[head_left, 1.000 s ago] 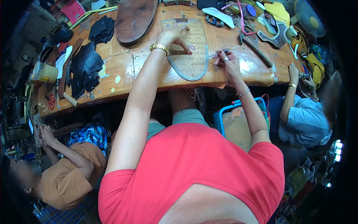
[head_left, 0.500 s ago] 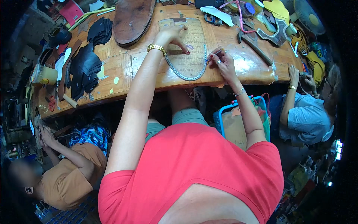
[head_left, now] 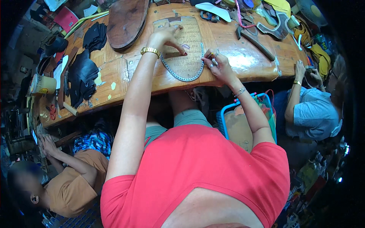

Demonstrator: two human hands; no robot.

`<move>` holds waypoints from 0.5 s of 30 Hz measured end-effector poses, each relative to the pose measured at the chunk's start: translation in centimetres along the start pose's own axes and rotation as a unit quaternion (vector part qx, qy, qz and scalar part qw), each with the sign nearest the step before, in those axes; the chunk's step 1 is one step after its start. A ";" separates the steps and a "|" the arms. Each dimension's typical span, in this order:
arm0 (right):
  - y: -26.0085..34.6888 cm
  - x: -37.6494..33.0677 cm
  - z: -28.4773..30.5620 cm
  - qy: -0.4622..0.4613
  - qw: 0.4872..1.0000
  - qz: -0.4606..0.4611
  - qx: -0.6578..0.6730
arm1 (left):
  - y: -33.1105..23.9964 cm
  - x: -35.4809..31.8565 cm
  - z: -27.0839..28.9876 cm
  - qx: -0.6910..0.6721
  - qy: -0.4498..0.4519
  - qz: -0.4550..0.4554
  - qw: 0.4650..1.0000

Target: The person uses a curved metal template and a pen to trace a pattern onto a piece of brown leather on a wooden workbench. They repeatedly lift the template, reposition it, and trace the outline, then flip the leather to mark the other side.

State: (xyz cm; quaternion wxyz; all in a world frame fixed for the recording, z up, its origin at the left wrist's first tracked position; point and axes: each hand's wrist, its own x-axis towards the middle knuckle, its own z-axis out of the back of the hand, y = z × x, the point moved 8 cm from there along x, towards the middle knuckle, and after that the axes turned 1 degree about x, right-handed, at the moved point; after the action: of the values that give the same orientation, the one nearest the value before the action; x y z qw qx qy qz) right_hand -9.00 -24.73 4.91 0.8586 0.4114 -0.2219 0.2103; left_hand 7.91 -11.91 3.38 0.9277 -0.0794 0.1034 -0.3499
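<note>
A tan, printed sheet (head_left: 190, 36) with a rounded near end lies on the wooden table in front of me. Along its curved edge runs a grey-blue strip (head_left: 181, 79) with a row of pale dots. My left hand (head_left: 167, 36) rests over the sheet, fingers spread, thumb pointing toward the right side. At the sheet's right edge, my right hand (head_left: 219, 66) is closed in a pinch beside the dotted strip. A slim pen-like tool is in its fingers, mostly hidden by them now.
On the wooden table (head_left: 114, 72) lie a dark brown oval board (head_left: 127, 22), stacks of black pieces (head_left: 83, 74), a hammer (head_left: 258, 45) and red-handled scissors (head_left: 52, 111). A blue-rimmed basket (head_left: 224, 121) stands below the edge. Co-workers sit left (head_left: 76, 182) and right (head_left: 313, 114).
The view has shifted slightly, so the table items sit a little further left. My right hand has turned, and the tool's end that stuck out above the fingers shows less. My left hand stays spread.
</note>
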 end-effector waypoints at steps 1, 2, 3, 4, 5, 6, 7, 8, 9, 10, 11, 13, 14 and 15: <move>-0.1 0.0 0.2 -0.002 1.000 -0.002 0.004 | -0.4 -0.3 0.1 0.009 -0.001 0.006 1.000; -0.2 0.0 0.4 -0.005 1.000 -0.003 0.007 | -0.8 -0.5 0.2 0.018 -0.003 0.012 1.000; -1.3 -0.1 0.3 -0.007 0.998 -0.040 0.053 | -0.7 -0.4 0.1 0.015 -0.004 0.015 1.000; -2.6 -0.3 0.0 -0.010 0.992 -0.076 0.098 | -0.5 -0.3 0.1 0.012 -0.004 0.018 1.000; -3.5 -0.6 -0.2 -0.012 0.983 -0.112 0.144 | -0.4 -0.2 0.0 0.009 -0.005 0.021 1.000; -3.8 -0.7 0.0 -0.021 0.973 -0.145 0.181 | -0.4 -0.2 0.1 0.012 -0.007 0.020 1.000; -3.8 -0.8 0.2 -0.029 0.959 -0.177 0.217 | -0.5 -0.3 0.1 0.014 -0.009 0.020 1.000; -4.1 -0.9 0.3 -0.038 0.944 -0.209 0.253 | -0.5 -0.3 0.2 0.017 -0.011 0.019 1.000; -4.6 -1.1 0.2 -0.054 0.938 -0.214 0.268 | -0.6 -0.3 0.2 0.019 -0.009 0.018 1.000; -4.3 -1.0 0.2 -0.038 0.954 -0.184 0.233 | -0.7 -0.2 0.2 0.021 -0.008 0.016 1.000; -3.8 -0.9 0.1 -0.023 0.968 -0.154 0.197 | -0.8 -0.2 0.3 0.023 -0.006 0.014 1.000; -2.6 -0.5 -0.1 -0.003 0.985 -0.107 0.138 | -0.5 0.0 0.0 0.013 -0.006 0.011 1.000; -2.4 -0.5 -0.2 0.005 0.991 -0.086 0.105 | -0.4 0.1 -0.1 0.008 -0.007 0.010 1.000; -2.1 -0.6 -0.3 0.012 0.995 -0.065 0.070 | -0.4 0.1 -0.2 0.011 -0.009 0.010 1.000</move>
State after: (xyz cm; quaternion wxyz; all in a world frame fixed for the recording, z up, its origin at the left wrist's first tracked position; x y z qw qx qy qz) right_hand -8.24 -25.79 3.08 0.8419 0.4819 -0.1693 0.1741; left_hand 7.65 -12.28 3.32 0.9330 -0.0709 0.0918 -0.3407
